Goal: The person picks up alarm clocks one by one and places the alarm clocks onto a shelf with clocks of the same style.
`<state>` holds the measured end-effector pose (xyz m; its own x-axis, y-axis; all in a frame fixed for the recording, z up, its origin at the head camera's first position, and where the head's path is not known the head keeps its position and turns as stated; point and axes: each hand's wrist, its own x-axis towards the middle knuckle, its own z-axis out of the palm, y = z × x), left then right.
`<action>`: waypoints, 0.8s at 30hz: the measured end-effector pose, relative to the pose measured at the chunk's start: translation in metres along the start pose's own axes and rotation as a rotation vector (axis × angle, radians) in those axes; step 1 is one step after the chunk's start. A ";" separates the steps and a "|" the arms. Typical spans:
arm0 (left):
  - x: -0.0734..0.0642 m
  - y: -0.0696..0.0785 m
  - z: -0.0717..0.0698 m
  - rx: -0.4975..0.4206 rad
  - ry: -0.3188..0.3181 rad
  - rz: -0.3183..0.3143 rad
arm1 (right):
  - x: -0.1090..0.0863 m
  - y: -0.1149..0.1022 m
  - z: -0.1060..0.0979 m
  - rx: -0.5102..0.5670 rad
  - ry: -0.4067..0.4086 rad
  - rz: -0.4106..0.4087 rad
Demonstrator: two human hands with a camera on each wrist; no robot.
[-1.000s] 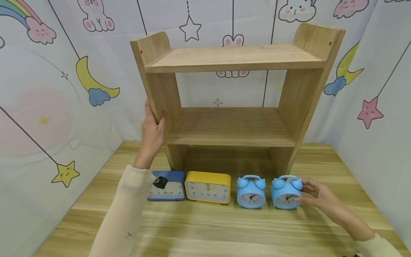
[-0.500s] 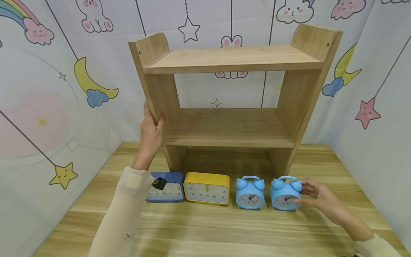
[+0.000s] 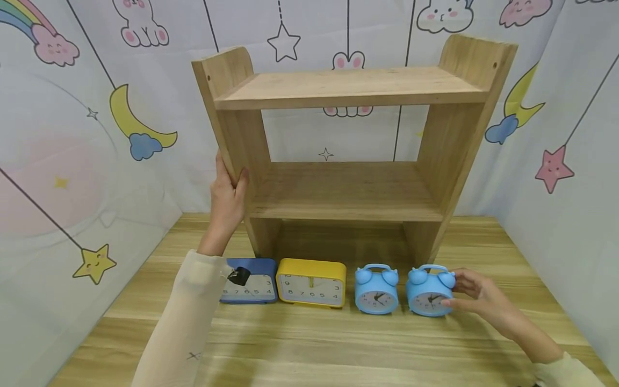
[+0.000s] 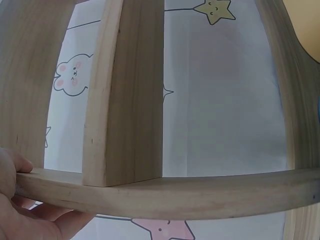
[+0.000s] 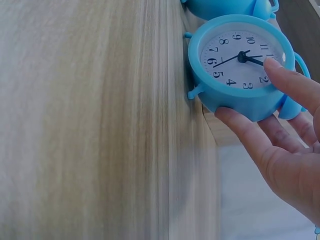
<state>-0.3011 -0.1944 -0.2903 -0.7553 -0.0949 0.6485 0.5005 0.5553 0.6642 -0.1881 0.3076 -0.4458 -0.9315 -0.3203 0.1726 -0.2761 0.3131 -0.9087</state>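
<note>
My left hand (image 3: 227, 201) grips the left side panel of a wooden shelf (image 3: 348, 209), thumb on the inner face and fingers behind. In the left wrist view the same hand (image 4: 30, 215) holds the panel's edge (image 4: 210, 197). On the right, my right hand (image 3: 483, 298) holds a light blue twin-bell alarm clock (image 3: 429, 293) from its right side. The right wrist view has the thumb on the dial of this alarm clock (image 5: 240, 62) and the fingers at its side and back. A matching blue alarm clock (image 3: 376, 290) stands just left of it.
A yellow rectangular clock (image 3: 311, 283) and a dark blue clock (image 3: 256, 282), partly hidden by the left sleeve, stand in the same row before the shelf. All rest on a wood-grain table (image 3: 338, 349). Printed white cloth (image 3: 145, 188) hangs behind and at both sides.
The view shifts very slightly. Both hands, the shelf and the clocks keep their places.
</note>
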 end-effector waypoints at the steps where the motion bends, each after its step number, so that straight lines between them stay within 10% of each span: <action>1: 0.000 0.000 0.000 -0.002 0.002 0.001 | 0.000 0.000 0.000 -0.003 0.002 -0.001; 24: 0.000 -0.001 0.001 -0.006 0.005 0.012 | -0.006 -0.023 -0.002 -0.009 0.052 0.027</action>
<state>-0.3020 -0.1941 -0.2913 -0.7473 -0.0921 0.6581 0.5119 0.5518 0.6584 -0.1771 0.3042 -0.4255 -0.9497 -0.2648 0.1673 -0.2521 0.3293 -0.9099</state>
